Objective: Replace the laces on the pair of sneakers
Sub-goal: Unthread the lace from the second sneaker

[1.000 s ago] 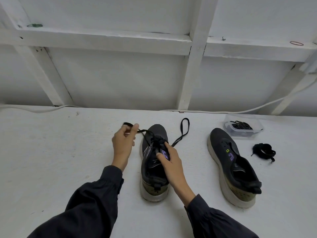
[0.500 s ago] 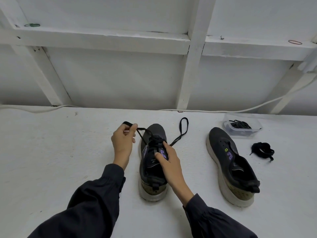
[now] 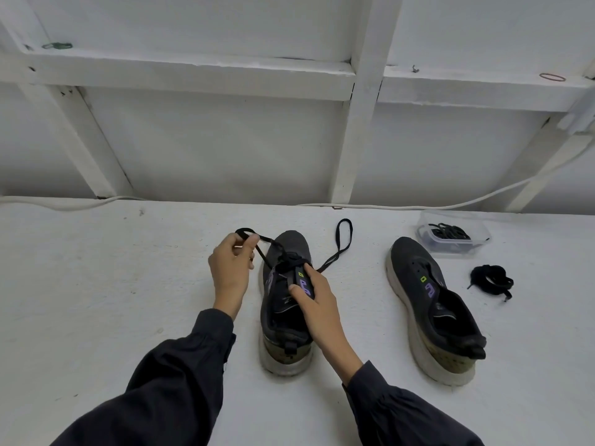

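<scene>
A: The lace loop [image 3: 246,234] is pinched by the left hand [image 3: 230,268], just left of the toe.

B: The laced sneaker [image 3: 291,244] is gripped at its tongue by the right hand [image 3: 314,300], mid-table [image 3: 96,284]. The unlaced sneaker [image 3: 409,259] is seen standing apart, to the right.

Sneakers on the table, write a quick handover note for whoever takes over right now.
Left hand pinches one end of the lace, lifted left of the middle sneaker. Right hand grips that sneaker's side by the eyelets. The lace's other end lies looped on the table. Second sneaker has no lace; a bundled lace lies beside it, more in the clear box. To do: finish lacing both; old or new lace here, cannot tell.
</scene>
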A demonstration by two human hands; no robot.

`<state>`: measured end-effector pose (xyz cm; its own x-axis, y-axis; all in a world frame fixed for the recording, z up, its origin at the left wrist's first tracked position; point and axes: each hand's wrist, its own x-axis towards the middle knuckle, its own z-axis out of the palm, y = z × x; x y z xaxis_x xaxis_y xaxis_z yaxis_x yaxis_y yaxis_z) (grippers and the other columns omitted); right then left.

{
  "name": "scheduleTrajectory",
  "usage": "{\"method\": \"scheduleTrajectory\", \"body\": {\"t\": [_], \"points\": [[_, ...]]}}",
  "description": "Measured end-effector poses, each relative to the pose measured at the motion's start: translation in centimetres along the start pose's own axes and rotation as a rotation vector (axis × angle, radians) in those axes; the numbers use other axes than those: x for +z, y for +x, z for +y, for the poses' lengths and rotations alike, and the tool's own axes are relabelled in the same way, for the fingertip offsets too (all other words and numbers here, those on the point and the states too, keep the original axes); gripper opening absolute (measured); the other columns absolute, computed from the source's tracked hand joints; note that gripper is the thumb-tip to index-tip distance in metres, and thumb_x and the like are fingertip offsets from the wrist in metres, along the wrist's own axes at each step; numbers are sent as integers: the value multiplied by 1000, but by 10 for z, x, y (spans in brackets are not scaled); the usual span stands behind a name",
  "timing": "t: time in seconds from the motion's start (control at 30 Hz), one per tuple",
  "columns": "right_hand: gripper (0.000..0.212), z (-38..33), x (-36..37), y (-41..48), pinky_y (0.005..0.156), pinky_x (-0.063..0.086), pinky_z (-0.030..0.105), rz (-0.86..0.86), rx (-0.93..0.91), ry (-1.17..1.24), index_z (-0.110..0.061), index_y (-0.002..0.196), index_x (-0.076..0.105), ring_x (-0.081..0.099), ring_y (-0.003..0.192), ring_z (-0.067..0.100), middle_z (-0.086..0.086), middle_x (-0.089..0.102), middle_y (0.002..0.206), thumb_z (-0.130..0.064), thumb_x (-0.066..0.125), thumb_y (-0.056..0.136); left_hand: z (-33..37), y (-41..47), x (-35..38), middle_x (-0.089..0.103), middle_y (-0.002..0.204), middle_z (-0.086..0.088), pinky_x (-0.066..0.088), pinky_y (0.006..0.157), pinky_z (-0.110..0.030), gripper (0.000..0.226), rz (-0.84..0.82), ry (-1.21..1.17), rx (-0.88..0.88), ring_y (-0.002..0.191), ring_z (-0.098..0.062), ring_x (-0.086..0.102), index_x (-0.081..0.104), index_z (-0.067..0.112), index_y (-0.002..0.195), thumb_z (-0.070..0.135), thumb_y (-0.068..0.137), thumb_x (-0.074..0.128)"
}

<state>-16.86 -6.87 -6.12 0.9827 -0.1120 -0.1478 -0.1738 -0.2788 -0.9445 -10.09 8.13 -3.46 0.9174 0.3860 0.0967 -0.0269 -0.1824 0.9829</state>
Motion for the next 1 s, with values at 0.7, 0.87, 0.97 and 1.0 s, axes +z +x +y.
{"method": "scheduleTrajectory", "body": {"t": [0.7, 0.87, 0.97, 1.0], "points": [[42, -19, -16, 17, 107, 39, 36, 6, -118, -105, -26, 127, 58, 47, 124, 8, -4, 50, 136, -45, 62, 90, -23, -24, 6, 69, 78, -6, 55, 65, -27, 20, -211, 140, 8, 70, -14, 65, 57, 5, 86, 21, 98, 57], [20, -54, -35, 41, 82, 44, 26, -12, -576, -520, -20, 104, 68, 56, 103, 11, -8, 60, 112, -18, 69, 84, -27, -28, 6, 70, 76, -6, 54, 65, -24, 20, -175, 100, -1, 67, -11, 65, 60, 6, 84, 22, 95, 61], [30, -68, -35, 56, 74, 41, 28, -317, -731, -845, -20, 108, 66, 55, 100, 13, -6, 63, 106, -11, 68, 80, -27, -28, 7, 69, 71, -5, 55, 66, -26, 21, -144, 108, 8, 61, -4, 64, 59, 8, 80, 23, 95, 61], [31, -71, -33, 60, 72, 40, 29, -383, -759, -928, -20, 109, 65, 54, 100, 14, -5, 64, 104, -10, 67, 80, -26, -29, 8, 68, 70, -4, 56, 66, -28, 22, -133, 113, 3, 60, -4, 63, 58, 8, 79, 23, 95, 61]]}}
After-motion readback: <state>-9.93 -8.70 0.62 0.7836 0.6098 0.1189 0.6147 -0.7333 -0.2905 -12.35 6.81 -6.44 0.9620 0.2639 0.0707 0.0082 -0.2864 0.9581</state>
